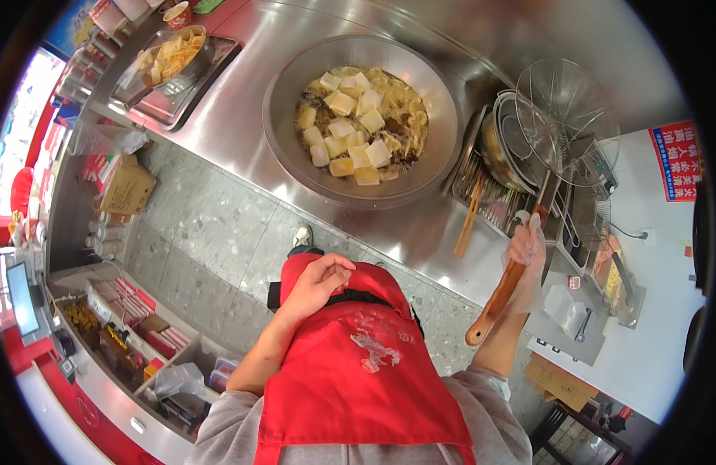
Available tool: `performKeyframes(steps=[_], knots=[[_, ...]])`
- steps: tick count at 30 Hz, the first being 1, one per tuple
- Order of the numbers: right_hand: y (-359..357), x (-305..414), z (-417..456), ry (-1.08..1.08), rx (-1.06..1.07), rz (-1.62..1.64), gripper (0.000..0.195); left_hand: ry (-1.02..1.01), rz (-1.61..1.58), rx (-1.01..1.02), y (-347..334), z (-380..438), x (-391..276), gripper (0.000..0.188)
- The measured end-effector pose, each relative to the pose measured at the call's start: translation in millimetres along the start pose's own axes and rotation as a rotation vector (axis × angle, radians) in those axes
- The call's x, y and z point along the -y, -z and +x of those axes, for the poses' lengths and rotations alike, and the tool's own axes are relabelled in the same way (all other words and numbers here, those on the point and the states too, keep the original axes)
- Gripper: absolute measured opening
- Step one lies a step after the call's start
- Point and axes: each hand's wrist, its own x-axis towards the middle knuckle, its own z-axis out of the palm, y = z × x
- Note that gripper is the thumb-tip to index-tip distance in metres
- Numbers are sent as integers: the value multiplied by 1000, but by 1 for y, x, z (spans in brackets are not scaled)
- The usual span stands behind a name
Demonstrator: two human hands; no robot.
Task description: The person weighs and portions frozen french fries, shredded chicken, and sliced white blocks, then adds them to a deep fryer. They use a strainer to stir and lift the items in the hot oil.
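My left hand [317, 285] is bare and rests in front of the red apron [358, 360], its fingers loosely curled together with nothing visible in them. On the right, my right hand [525, 244], in a clear plastic glove, grips the wooden handle [500, 296] of a wire skimmer. The skimmer's round mesh basket [558, 116] is raised over the right end of the counter, above a metal pot [503, 145]. Pale square tofu-like pieces [349, 131] float in dark bubbling oil inside a large steel wok [282, 128]. Yellowish food strips lie at the wok's right side.
Wooden chopsticks [468, 224] lie beside a wire rack [491, 200] on the steel counter [236, 116]. At the far left, a saucepan [186, 78] of fried pieces stands on a tray [180, 116]. Below are grey floor tiles [212, 238] and a cardboard box [128, 186].
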Motion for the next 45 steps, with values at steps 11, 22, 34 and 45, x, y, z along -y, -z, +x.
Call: performKeyframes(steps=[11, 22, 34, 45], knots=[[-191, -150, 6, -80, -957, -973, 35, 102, 79, 204, 109, 11, -38, 13], [-223, -194, 39, -635, -621, -1696, 28, 142, 70, 204, 161, 4, -48, 10], [-219, -238, 65, -600, -603, -1491, 32, 110, -19, 192, 185, 9, -50, 12], [-205, -290, 78, -269, -764, -829, 30, 107, -38, 176, 189, 12, -55, 11]])
